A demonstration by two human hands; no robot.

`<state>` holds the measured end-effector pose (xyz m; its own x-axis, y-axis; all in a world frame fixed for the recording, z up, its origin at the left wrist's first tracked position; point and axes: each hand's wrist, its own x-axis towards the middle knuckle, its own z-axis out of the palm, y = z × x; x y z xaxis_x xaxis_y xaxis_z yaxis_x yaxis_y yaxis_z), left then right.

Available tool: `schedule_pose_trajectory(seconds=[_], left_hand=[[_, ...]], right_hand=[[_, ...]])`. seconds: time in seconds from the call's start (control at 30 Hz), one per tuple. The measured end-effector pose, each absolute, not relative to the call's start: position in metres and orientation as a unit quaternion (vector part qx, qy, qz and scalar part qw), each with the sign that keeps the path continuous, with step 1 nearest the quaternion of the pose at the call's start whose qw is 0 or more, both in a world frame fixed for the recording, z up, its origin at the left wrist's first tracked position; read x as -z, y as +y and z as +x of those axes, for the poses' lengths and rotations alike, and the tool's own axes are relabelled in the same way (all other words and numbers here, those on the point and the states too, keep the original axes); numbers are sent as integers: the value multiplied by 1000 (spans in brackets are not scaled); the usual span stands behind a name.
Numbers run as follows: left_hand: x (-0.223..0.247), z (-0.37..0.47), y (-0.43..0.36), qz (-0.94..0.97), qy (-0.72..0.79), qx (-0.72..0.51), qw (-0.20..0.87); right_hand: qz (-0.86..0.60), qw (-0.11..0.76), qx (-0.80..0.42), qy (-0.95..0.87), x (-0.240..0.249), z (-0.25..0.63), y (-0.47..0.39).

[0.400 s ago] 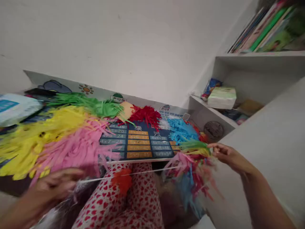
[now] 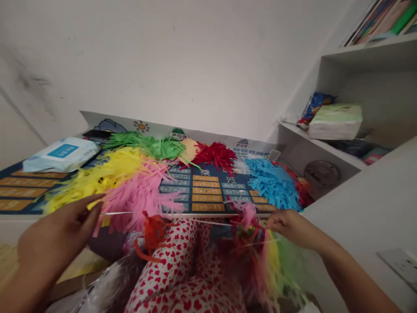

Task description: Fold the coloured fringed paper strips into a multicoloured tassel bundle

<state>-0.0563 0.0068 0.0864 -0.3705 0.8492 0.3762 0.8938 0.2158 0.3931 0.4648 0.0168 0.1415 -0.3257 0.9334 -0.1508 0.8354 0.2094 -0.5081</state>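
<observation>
Two hands: we hold a thin white string (image 2: 182,216) stretched between them, level with the near table edge.
Lap: our legs in red-heart fabric (image 2: 182,269) lie under the string, between the hands.
Left hand (image 2: 54,243): our fingers (image 2: 93,206) are pinched shut on the left end of the string, low at the left.
Right hand (image 2: 288,226): we close thumb and fingers on the right end, just beside a multicoloured tassel bunch (image 2: 260,252) that hangs from the string; the bunch is blurred.
Orange tassel (image 2: 153,234): it hangs on the string left of the middle, above our lap.
Table (image 2: 19,191): it lies just beyond the string, covered by a blue multiplication chart (image 2: 208,191) with orange and grey cells.
Pink tassels (image 2: 140,195): they lie at the near table edge, touching the yellow ones.
Yellow tassels (image 2: 104,174): we see them left of and behind the pink.
Blue tassels (image 2: 273,182): they sit on the chart's right side, above our right hand.
Green tassels (image 2: 146,145): they lie at the far edge.
Red tassels (image 2: 215,154): they lie right of the green.
Wipes pack (image 2: 61,154): it rests on the far left of the table.
Shelf (image 2: 329,150): at the right it carries a tissue pack (image 2: 335,121).
Wall (image 2: 182,65): plain white behind the table.
</observation>
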Motion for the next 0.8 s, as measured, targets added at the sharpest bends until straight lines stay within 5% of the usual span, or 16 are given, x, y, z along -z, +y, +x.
schedule_pose_trajectory(seconds=[0.2,0.43,0.63,0.8], left_hand=[[-83,62,1,-794,-466,315,-232],[-66,174,13,-904,-344,164,-195],[-50,121,28,-880,-427,107,-176],[-67,41,19,-873,-431,68,-218]], right_hand=[[-499,117,-380,-770,-166,416,9],[-447,124,-417,-782,-186,394,0],[-496,121,-245,-824,-201,438,-3],[-532,21,-157,-832,-168,454,19]])
